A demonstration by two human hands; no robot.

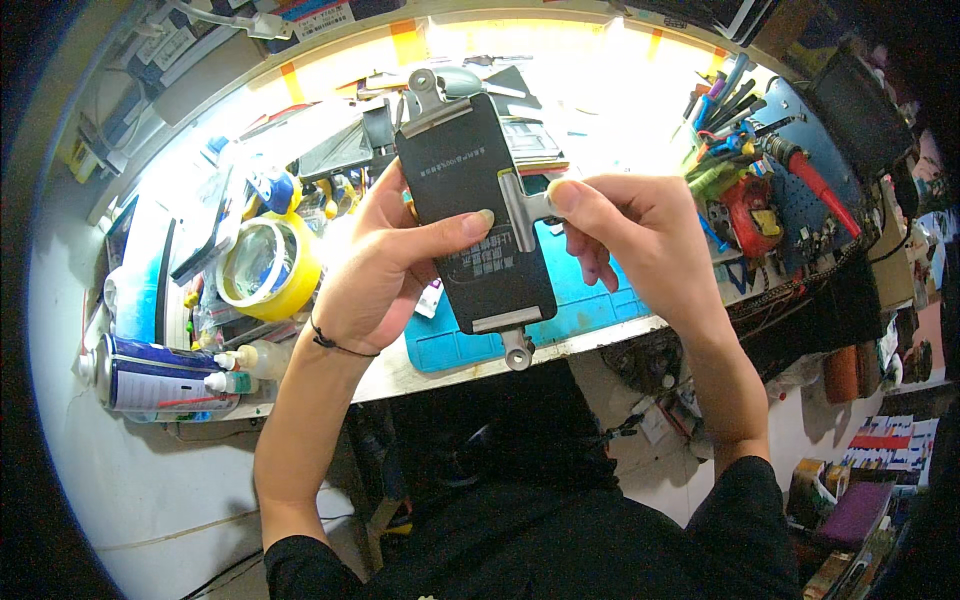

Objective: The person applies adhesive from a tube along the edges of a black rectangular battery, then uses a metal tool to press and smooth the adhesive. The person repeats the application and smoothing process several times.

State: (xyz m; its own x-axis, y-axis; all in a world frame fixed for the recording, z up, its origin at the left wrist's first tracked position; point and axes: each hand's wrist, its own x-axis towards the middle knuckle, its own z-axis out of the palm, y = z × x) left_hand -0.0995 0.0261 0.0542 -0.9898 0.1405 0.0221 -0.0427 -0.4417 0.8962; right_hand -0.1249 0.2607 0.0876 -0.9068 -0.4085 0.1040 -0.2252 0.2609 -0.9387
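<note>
A black smartphone (pixel 455 175), with pale printed lettering on the face turned toward me, is held up tilted over the bench. My left hand (pixel 385 245) grips it from the left side, thumb lying across the face. Metal bulldog clips bite its edges: one clip (pixel 425 92) at the top end, another clip (pixel 517 350) at the bottom end. A third clip (pixel 519 212) sits on the right long edge. My right hand (pixel 640 225) pinches that clip's handle between thumb and fingers. The fingers behind the phone are partly hidden.
Below the phone lies a blue work mat (pixel 595 312). To the left are a yellow tape roll (pixel 308 262), small bottles (pixel 265 360) and a blue spray can (pixel 160 375). Pens and tools, including one with a red handle (pixel 822 195), crowd the right. A bright light glares behind.
</note>
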